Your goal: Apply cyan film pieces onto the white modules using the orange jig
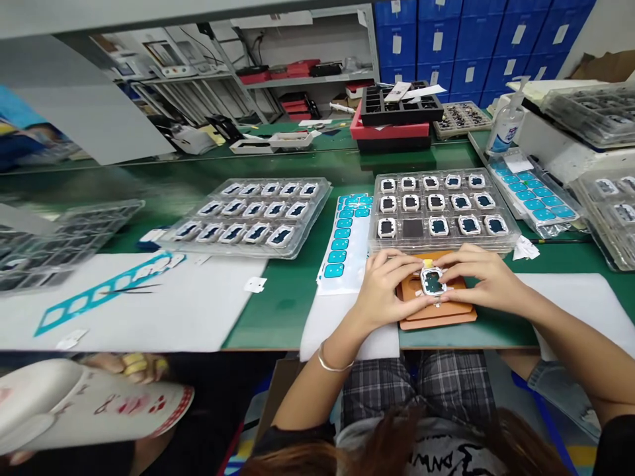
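A small white-rimmed square watch case (pixel 433 283) with a dark inside sits over an orange fixture block (pixel 439 322) at the table's front edge. From its left side, my left hand (pixel 387 291) grips the rim between thumb and fingertips. On the opposite side my right hand (pixel 483 281) holds the same case with its fingers and thumb. A bit of yellow shows at the case's top edge. Just beyond my hands lies a clear tray (pixel 449 243) with rows of similar cases and one vacant pocket. Blue adhesive pieces on a white sheet (pixel 342 281) lie left of the tray.
Another clear tray of cases (pixel 292 248) stands further left. Tweezers (pixel 131 289) rest across a blue strip (pixel 74 307) on white foam. A co-worker's hand (pixel 143 365) shows at lower left. A pump bottle (pixel 506 125) and stacked trays (pixel 595 109) are on the right.
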`<act>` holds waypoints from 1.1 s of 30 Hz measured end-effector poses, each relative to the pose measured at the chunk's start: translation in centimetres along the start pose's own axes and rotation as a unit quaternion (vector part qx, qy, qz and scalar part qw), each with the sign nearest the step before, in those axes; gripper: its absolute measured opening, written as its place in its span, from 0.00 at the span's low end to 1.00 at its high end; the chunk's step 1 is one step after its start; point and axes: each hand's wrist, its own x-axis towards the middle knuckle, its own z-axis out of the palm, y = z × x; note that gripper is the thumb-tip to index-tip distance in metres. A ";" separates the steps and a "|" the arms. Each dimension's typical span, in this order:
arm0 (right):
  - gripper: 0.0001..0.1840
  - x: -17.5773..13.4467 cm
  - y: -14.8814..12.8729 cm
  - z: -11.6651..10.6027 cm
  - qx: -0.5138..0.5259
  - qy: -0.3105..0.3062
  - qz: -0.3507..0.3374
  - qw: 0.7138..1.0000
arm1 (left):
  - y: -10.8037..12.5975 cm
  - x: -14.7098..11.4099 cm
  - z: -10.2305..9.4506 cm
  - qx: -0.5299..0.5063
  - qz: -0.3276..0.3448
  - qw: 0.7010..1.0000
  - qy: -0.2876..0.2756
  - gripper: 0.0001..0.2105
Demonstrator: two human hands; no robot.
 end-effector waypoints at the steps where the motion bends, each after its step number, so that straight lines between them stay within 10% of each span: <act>1: 0.09 0.0 0.0 0.0 0.000 0.001 0.000 1.000 | 0.0 0.0 0.0 -0.003 0.001 1.000 -0.001 0.21; 33: 0.10 -0.1 0.4 0.1 -0.010 -0.022 0.033 0.999 | 0.0 0.1 -0.1 0.006 0.012 1.000 -0.015 0.19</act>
